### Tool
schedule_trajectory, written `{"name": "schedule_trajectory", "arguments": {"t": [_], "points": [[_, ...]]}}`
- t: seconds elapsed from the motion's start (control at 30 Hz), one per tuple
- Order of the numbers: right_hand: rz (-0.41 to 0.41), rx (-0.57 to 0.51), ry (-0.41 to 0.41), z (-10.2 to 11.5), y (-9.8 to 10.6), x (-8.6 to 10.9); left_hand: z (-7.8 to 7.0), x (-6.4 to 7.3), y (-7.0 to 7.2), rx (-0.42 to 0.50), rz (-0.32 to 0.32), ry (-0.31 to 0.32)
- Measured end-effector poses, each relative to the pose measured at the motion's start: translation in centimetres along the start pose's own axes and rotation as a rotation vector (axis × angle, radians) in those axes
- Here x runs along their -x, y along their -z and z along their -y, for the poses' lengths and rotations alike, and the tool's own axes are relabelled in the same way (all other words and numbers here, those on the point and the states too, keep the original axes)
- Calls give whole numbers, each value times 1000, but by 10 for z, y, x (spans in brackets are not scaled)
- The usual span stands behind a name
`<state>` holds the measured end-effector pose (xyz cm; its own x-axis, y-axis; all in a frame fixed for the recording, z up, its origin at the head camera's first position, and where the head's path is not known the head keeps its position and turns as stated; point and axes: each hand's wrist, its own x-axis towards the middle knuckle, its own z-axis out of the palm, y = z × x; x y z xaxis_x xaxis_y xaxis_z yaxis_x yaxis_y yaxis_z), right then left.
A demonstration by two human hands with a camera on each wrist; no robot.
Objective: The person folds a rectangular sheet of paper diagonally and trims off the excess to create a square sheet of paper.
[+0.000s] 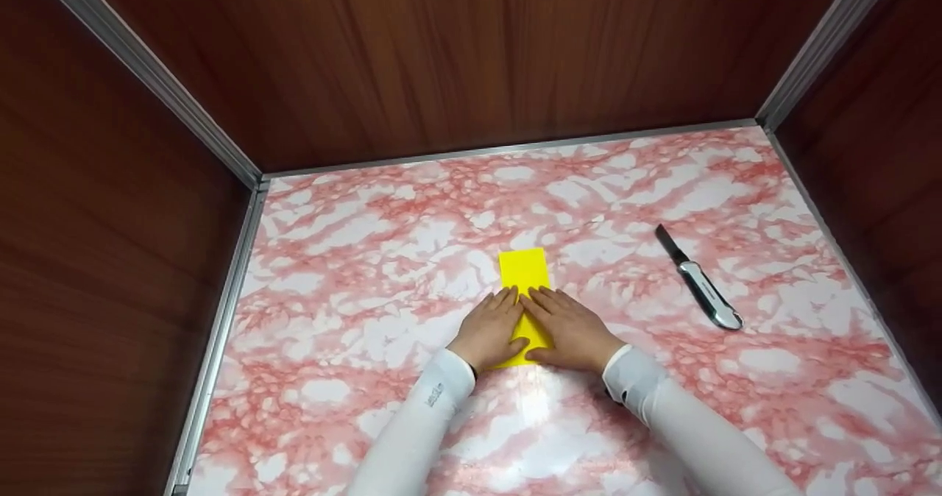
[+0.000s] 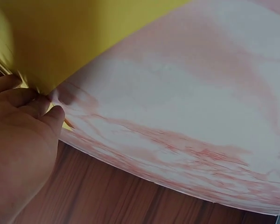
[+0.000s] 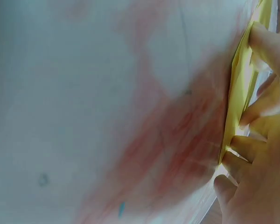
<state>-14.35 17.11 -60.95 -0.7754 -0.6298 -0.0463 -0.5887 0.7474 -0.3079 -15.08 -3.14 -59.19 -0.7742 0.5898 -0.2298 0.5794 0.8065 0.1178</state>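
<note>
A narrow strip of yellow paper (image 1: 524, 269) lies lengthwise on the marbled tabletop, its far end showing beyond my fingertips. My left hand (image 1: 491, 328) rests along the left side of the strip, fingers extended forward and thumb over the paper. From the right, my right hand (image 1: 572, 329) presses on the same strip with its fingertips close to those of the left. In the left wrist view, the left fingers (image 2: 35, 100) are at the edge of the yellow sheet (image 2: 79, 37). The right wrist view shows the right fingers spread along the paper's edge (image 3: 238, 88).
A folding knife (image 1: 708, 293) with its dark blade out lies to the right, the blade pointing away from me. Dark wooden panels (image 1: 478, 54) with metal edging enclose the red-and-white tabletop (image 1: 353, 319) at the back and both sides.
</note>
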Motion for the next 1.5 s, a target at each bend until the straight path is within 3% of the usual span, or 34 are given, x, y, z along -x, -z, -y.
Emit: {"name": "schedule_trajectory", "arguments": {"t": [0.33,0.47,1.0,1.33,1.5], "points": [[23,-5,-28,1,2,0,9,37,-10,25,-24,-18],[30,-3,-37,3,2,-4,11,46,-13,52,-26,-15],[49,33,54,10,-3,-14,10,43,-13,31,-1,-8],[99,2,-78,-30,11,20,10,45,-13,60,-14,-6],[68,-15,-94,-53,19,42,11,46,-13,79,-22,-12]]}}
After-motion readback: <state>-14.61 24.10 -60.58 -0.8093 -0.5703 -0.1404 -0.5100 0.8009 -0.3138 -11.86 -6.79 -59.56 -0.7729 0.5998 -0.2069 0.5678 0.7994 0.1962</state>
